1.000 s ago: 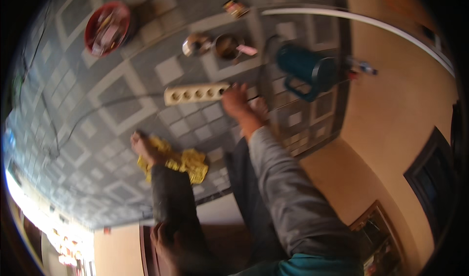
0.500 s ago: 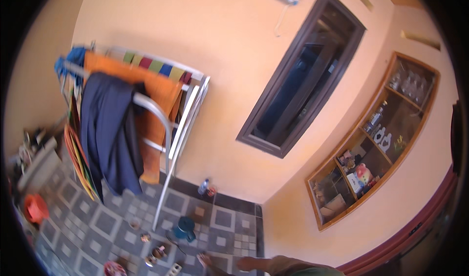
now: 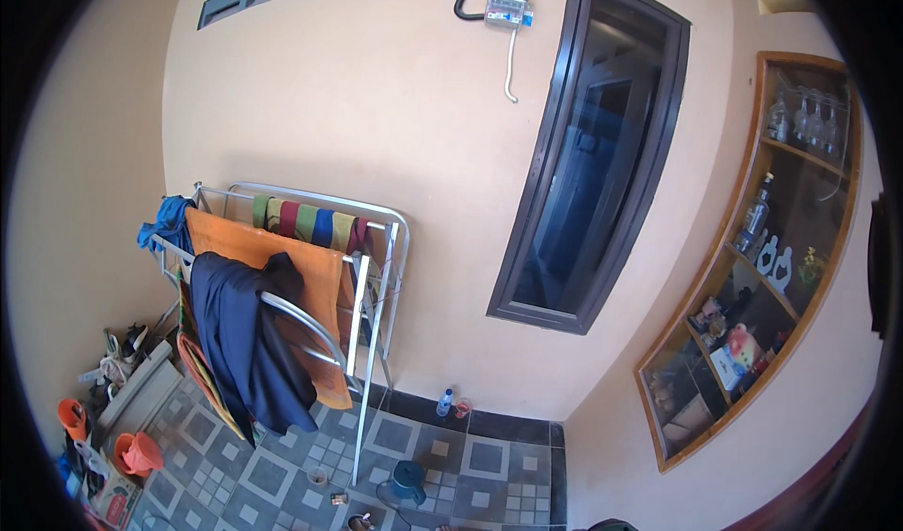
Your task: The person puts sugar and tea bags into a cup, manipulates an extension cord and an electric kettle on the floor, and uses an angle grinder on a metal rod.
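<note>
Neither of my hands shows in the head view. The drying rack [image 3: 363, 315] stands against the far wall at left. A dark navy garment [image 3: 246, 338] hangs over its near side, in front of an orange towel [image 3: 324, 286]. A striped cloth [image 3: 306, 221] lies over the back rail, and a blue cloth [image 3: 167, 222] is bunched at the left end. On the tiled floor a teal rounded object [image 3: 408, 481] sits near the lower edge, a cord beside it. Small items at that edge are partly cut off.
A small bottle [image 3: 445, 402] stands by the wall base. Orange containers [image 3: 138, 454] and shoes [image 3: 120, 362] crowd the lower left. A dark-framed window [image 3: 597, 174], an electric meter [image 3: 509, 0] and a glass-fronted wall cabinet [image 3: 752, 277] occupy the walls.
The view has tilted upward and turned, so the rack and floor items sit lower. The bent limb seen at the bottom edge has almost wholly left the picture.
</note>
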Motion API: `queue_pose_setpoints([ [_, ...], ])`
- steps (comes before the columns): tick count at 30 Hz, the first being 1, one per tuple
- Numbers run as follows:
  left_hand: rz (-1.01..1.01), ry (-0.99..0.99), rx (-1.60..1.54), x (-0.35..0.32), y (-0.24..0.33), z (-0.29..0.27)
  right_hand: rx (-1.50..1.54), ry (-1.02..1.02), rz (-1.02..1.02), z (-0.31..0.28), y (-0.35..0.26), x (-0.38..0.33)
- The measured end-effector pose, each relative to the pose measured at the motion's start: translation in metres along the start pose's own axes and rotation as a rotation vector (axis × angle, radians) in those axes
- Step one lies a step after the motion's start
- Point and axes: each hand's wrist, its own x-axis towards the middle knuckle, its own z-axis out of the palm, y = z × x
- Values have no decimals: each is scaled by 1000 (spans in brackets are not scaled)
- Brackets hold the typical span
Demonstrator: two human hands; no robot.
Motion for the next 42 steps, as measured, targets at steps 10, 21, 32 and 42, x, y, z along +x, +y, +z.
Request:
queue_pose_setpoints([
  [10, -50, -69, -7, -4, -15, 16, 188, -29, 2, 32, 5, 9],
  [21, 26, -423, 267, -149, -233, -61, 544, 255, -27, 269, -88, -171],
  [32, 375, -778, 700, -158, -312, -176, 831, 151, 688, 530, -209, -367],
  [42, 485, -947, 743, -196, -214, -40, 1184, 336, 749, 615, -195, -443],
])
